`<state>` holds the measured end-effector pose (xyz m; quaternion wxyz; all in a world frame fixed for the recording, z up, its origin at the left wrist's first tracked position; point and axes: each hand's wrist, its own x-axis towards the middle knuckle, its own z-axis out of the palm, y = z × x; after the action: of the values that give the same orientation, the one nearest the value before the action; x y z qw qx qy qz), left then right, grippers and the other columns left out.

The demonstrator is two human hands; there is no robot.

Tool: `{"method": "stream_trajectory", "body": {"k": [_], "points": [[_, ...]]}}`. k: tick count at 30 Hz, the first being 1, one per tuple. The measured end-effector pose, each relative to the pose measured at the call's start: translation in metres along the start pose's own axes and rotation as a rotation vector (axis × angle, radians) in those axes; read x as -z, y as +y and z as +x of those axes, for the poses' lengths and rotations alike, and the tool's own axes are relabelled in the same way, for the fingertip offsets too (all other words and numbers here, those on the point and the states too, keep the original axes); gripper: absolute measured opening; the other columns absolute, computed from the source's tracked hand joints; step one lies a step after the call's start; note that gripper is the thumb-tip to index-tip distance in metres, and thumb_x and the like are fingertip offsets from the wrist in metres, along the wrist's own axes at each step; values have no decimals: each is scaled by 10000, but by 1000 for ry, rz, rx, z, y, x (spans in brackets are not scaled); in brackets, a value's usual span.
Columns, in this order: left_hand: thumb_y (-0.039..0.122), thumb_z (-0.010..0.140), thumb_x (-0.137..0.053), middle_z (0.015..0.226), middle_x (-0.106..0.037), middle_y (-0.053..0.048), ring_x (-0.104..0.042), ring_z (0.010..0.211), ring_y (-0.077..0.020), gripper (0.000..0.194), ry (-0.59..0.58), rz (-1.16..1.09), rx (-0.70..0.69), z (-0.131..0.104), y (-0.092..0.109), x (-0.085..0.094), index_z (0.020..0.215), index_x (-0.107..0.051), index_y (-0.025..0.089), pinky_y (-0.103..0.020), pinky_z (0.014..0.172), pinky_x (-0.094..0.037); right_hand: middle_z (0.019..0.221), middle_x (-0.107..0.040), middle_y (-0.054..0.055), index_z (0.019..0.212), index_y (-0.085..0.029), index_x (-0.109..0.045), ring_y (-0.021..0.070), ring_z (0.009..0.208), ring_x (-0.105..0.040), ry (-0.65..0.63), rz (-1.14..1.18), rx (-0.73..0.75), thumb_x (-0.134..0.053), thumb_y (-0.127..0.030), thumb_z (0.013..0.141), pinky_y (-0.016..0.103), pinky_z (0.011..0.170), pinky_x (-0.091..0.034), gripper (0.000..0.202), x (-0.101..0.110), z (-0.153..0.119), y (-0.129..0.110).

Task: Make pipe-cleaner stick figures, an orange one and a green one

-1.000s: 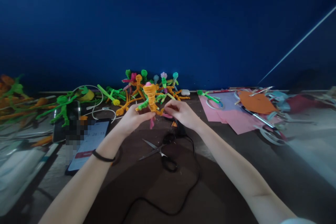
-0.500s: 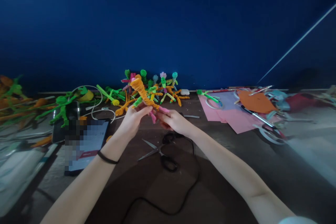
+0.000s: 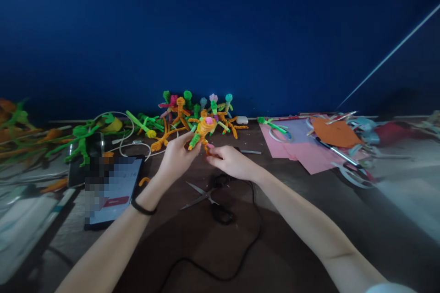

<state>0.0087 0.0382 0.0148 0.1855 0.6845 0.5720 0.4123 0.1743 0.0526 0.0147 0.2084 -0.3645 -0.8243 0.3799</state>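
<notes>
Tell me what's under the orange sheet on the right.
Purple paper shows past the left edge of the orange sheet, and pink paper shows nearer the camera. Whatever lies beneath its middle is covered; can't tell.

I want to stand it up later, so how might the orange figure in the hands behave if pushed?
The orange pipe-cleaner figure is probably light and bendy, being wound from fuzzy stems. Its thin limbs would likely flex, and its bulky head might make it tip.
</notes>
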Motion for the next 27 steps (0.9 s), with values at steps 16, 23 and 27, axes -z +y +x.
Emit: {"method": "stream_trajectory", "body": {"k": [16,23,27], "points": [[292,703,-592,518,-501,38,-444,426,-56,152,-179,-607,257,6,-2,2,692,-565,143,-168,405,-361,759,-647,24,911,-153,-664,123,636,-532,138,-54,50,-464,-234,789,235,639,-370,248,4,2,10],[303,649,-633,546,-575,-11,-516,446,-104,170,-249,-624,274,5,3,8,629,-589,140,-208,406,-428,881,-619,43,985,-166,-648,146,806,-544,258,2,23,-447,-151,779,266,765,-379,288,16,4,10],[300,664,-606,480,-569,2,-497,400,-107,175,-242,-436,211,4,9,7,573,-576,153,-211,390,-412,772,-484,20,910,-160,-648,102,652,-464,325,-36,35,-442,-165,787,244,638,-363,239,20,-1,0]]}}
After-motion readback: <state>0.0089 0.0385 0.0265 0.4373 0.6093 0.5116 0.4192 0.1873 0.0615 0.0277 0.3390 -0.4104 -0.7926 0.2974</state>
